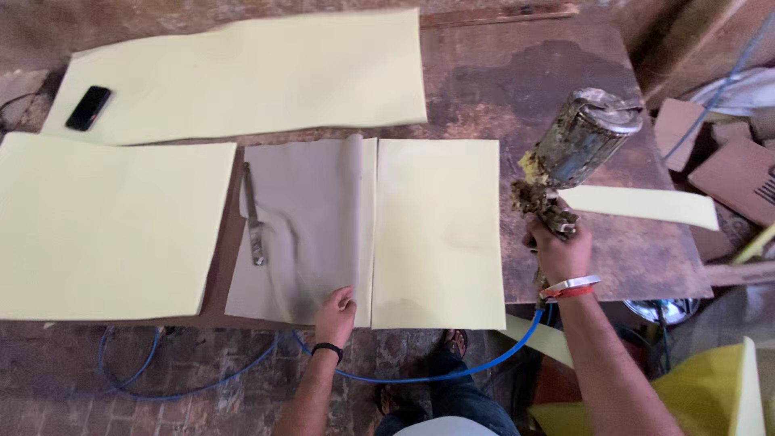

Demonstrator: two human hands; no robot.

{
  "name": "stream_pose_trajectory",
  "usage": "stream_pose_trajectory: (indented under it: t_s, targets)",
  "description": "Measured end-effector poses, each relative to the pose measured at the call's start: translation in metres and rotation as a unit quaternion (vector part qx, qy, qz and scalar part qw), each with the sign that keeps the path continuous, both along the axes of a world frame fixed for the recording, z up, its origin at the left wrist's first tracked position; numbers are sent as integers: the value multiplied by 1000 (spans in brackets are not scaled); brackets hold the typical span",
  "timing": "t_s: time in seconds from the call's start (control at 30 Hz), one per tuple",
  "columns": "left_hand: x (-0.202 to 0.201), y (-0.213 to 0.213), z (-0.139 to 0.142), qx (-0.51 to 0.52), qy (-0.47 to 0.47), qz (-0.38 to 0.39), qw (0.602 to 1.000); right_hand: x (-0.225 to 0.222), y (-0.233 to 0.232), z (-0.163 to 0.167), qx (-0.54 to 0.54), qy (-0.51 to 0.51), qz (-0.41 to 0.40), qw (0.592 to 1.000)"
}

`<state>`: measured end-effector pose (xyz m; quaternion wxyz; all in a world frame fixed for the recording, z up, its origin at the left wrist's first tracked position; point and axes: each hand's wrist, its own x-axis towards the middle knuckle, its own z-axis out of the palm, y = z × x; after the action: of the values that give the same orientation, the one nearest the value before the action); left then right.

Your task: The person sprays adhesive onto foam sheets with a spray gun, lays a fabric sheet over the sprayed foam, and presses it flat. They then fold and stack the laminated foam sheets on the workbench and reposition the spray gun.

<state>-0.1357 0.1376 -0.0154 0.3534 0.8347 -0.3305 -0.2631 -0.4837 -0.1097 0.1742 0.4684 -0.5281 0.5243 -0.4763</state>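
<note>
My left hand point(335, 311) lies flat, fingers loose, pinning the grey sheet point(303, 230) at its near edge, mid-table point(565, 105), beside a yellow sheet point(440, 234); it's thin, floppy, prob. light, so best held by edges; right hand point(559, 246) clenched round the spray gun point(569, 157), which looks heavy w/ its metal cup.

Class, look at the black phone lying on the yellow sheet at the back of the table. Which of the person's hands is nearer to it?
Left. The left hand presses the grey sheet, below and right of the phone. The right hand grips a spray gun much farther right.
</note>
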Motion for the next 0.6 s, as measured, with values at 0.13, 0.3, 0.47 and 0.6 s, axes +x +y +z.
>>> stream_pose_trajectory:
  t_s: [0.13,0.3,0.47,0.6]
  targets:
    - [-12,-6,-4,-33,6,-29,999,-30,3,6,17,9,-41,999]
    - [-29,-6,-3,-31,-14,-55,998,-59,32,7,37,8,-65,997]
    - [-39,5,-5,-77,-12,-89,993,-87,104,2,72,35,-23,996]
    - [-42,21,-10,-44,6,-98,994,-106,165,-3,100,115,21,988]
